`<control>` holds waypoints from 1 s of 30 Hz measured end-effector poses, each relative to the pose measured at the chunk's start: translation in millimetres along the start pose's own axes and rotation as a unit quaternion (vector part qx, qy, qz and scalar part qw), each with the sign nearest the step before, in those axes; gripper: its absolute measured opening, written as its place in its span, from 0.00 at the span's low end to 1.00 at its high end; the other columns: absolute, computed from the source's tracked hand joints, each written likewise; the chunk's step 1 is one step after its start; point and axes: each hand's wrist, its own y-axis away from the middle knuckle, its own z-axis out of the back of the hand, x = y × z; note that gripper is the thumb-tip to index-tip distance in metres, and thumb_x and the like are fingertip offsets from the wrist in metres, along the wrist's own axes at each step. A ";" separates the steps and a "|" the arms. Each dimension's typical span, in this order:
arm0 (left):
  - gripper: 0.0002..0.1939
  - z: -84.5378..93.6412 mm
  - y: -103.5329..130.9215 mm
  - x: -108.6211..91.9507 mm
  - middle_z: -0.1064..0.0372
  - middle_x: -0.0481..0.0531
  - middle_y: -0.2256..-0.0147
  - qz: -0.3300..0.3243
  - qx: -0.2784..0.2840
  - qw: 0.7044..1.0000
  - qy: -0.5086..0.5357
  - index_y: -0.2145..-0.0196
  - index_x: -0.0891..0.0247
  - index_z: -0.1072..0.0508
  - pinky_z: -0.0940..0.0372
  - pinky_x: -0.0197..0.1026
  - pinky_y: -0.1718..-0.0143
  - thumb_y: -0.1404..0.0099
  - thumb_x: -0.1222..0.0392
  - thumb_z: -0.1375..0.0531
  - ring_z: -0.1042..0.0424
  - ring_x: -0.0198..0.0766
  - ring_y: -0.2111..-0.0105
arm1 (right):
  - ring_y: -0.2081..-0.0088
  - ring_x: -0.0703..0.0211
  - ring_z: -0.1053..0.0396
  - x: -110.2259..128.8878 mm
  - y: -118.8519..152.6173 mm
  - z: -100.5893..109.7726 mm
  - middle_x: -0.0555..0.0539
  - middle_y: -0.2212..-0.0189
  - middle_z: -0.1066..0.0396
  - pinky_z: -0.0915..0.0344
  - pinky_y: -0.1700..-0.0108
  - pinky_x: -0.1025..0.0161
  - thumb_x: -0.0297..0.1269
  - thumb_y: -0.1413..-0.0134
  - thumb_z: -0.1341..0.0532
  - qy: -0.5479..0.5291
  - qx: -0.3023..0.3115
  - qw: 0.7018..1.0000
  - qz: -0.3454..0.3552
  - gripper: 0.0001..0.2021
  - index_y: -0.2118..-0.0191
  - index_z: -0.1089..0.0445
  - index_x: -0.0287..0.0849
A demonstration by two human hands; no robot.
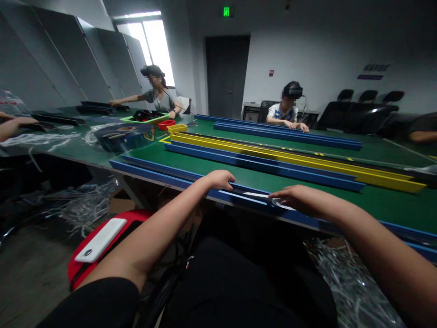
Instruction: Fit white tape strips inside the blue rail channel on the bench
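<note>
A long blue channel (164, 175) lies along the near edge of the green table, with a dark strip running inside it. Over its middle is my left hand (220, 179), fingers curled toward the thumb; whatever they hold, if anything, is too small to make out. Farther right, my right hand (295, 197) bends down to the same channel. Its fingertips are closed at a thin white strip (256, 195) that lies along the channel between my two hands. Part of the channel is hidden beneath my right hand and forearm.
Beyond lie another blue channel (266, 165) and a yellow channel (290, 160). A tape reel (124, 136), a red tray (167, 125) and a yellow tray (177, 129) stand at left. Two people sit across the table. A white phone (101, 240) rests on a red stool (77, 259).
</note>
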 end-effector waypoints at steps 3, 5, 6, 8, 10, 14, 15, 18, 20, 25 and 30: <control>0.15 0.7 0.0 -0.5 0.28 0.46 0.73 0.004 0.006 1.000 0.010 0.64 0.56 0.21 0.50 0.38 0.76 0.47 0.48 0.39 0.35 0.36 0.75 | 0.54 0.53 0.28 -6.7 17.5 12.7 0.42 0.52 0.26 0.34 0.54 0.61 0.39 0.39 0.47 0.019 0.002 0.999 0.043 0.22 0.42 0.30 0.48; 0.14 1.3 0.3 -1.2 0.29 0.46 0.74 0.003 0.006 1.000 0.015 0.65 0.56 0.22 0.50 0.38 0.76 0.47 0.49 0.40 0.36 0.36 0.75 | 0.58 0.56 0.27 -10.5 26.2 16.4 0.42 0.55 0.25 0.35 0.58 0.63 0.40 0.37 0.49 0.072 0.016 0.996 0.048 0.22 0.40 0.32 0.50; 0.13 1.5 0.5 -1.7 0.29 0.46 0.74 0.003 0.005 1.000 0.015 0.66 0.56 0.22 0.51 0.39 0.76 0.47 0.50 0.40 0.36 0.36 0.75 | 0.61 0.57 0.27 -12.6 28.9 15.7 0.43 0.57 0.25 0.36 0.61 0.64 0.41 0.36 0.50 0.105 0.020 0.993 0.041 0.22 0.40 0.32 0.52; 0.13 1.8 0.9 -2.6 0.30 0.46 0.75 0.004 0.002 1.000 0.013 0.67 0.56 0.22 0.51 0.39 0.75 0.48 0.50 0.40 0.37 0.36 0.75 | 0.66 0.58 0.28 -17.2 30.7 9.5 0.44 0.62 0.25 0.39 0.67 0.64 0.45 0.36 0.51 0.177 0.015 0.984 0.027 0.22 0.39 0.34 0.55; 0.12 1.6 1.0 -3.2 0.30 0.46 0.75 0.006 -0.001 1.000 0.009 0.68 0.57 0.22 0.51 0.39 0.75 0.48 0.51 0.40 0.37 0.36 0.76 | 0.69 0.56 0.29 -21.4 28.6 -0.7 0.45 0.66 0.25 0.42 0.70 0.64 0.51 0.38 0.49 0.235 0.009 0.972 0.013 0.24 0.39 0.34 0.56; 0.11 0.3 0.3 -2.6 0.32 0.45 0.77 0.007 -0.004 1.000 0.012 0.69 0.56 0.23 0.52 0.39 0.76 0.49 0.50 0.39 0.38 0.36 0.77 | 0.70 0.54 0.28 -26.3 18.2 -17.8 0.45 0.69 0.24 0.43 0.71 0.64 0.56 0.43 0.45 0.282 0.019 0.959 -0.002 0.26 0.41 0.31 0.56; 0.12 -0.1 0.0 -2.2 0.32 0.45 0.77 0.007 -0.004 1.000 0.014 0.69 0.56 0.23 0.52 0.39 0.77 0.48 0.49 0.39 0.38 0.36 0.77 | 0.70 0.53 0.27 -26.9 15.5 -19.7 0.45 0.69 0.24 0.43 0.71 0.63 0.55 0.44 0.44 0.287 0.023 0.958 -0.004 0.25 0.42 0.30 0.56; 0.13 -1.1 -0.7 -1.6 0.31 0.46 0.76 0.011 -0.006 1.000 0.014 0.67 0.56 0.23 0.51 0.39 0.76 0.48 0.49 0.39 0.38 0.36 0.76 | 0.68 0.52 0.26 -28.1 9.6 -20.8 0.44 0.68 0.23 0.41 0.69 0.62 0.53 0.45 0.43 0.290 0.038 0.956 -0.011 0.24 0.45 0.28 0.55; 0.14 -1.6 -1.2 -1.9 0.30 0.46 0.76 0.014 -0.007 1.000 0.012 0.66 0.56 0.22 0.50 0.39 0.75 0.48 0.49 0.39 0.37 0.36 0.75 | 0.68 0.52 0.26 -28.7 8.1 -20.6 0.44 0.68 0.22 0.40 0.68 0.62 0.53 0.45 0.43 0.288 0.044 0.957 -0.013 0.23 0.46 0.27 0.55; 0.15 -2.9 -2.3 -2.3 0.29 0.46 0.74 0.020 -0.006 1.000 0.007 0.64 0.56 0.22 0.50 0.39 0.75 0.48 0.48 0.39 0.36 0.37 0.75 | 0.69 0.50 0.25 -26.6 8.9 -22.7 0.44 0.69 0.23 0.39 0.69 0.60 0.52 0.44 0.45 0.290 0.041 0.956 -0.019 0.22 0.46 0.27 0.56; 0.14 -3.7 -2.8 -1.0 0.30 0.46 0.75 0.014 -0.012 1.000 -0.003 0.66 0.56 0.22 0.50 0.39 0.76 0.47 0.48 0.39 0.36 0.36 0.75 | 0.67 0.48 0.24 -20.9 8.0 -23.5 0.44 0.67 0.22 0.37 0.68 0.59 0.50 0.46 0.44 0.289 0.052 0.955 -0.039 0.22 0.47 0.27 0.56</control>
